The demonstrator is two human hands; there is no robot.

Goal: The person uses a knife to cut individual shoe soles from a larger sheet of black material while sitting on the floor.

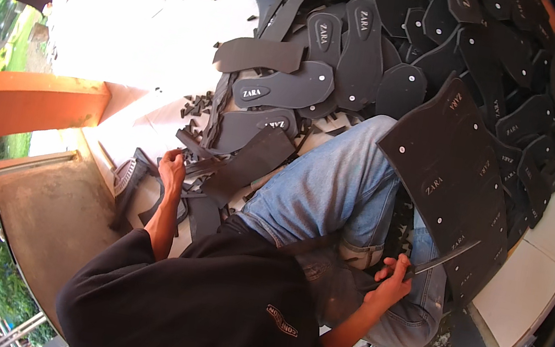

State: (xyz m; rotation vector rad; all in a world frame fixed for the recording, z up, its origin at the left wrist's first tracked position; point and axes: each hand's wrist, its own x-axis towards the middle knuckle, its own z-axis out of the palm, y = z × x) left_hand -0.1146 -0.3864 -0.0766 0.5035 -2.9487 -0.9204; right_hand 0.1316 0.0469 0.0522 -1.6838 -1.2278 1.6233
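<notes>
My right hand (390,284) is wrapped round the handle of a knife (448,258). Its long thin blade points up and right, across the lower part of a dark foam sheet (446,173). That sheet, printed with pale marks and white dots, leans against my bent leg. Out to the left, my left hand (173,166) has its fingers curled together beside black foam scraps (210,167); whether something small is between them is hidden. Close by lies a wide dark foam offcut (250,162). Cut sole-shaped pieces (282,95) lie beyond my knee.
A big heap of black sole pieces (405,88) fills the far right. Left of my left hand is a dark tool-like object (133,181), not clear in kind. An orange ledge (30,100) and a brown board (56,212) stand at the left. Strong sunlight washes out the far-left floor.
</notes>
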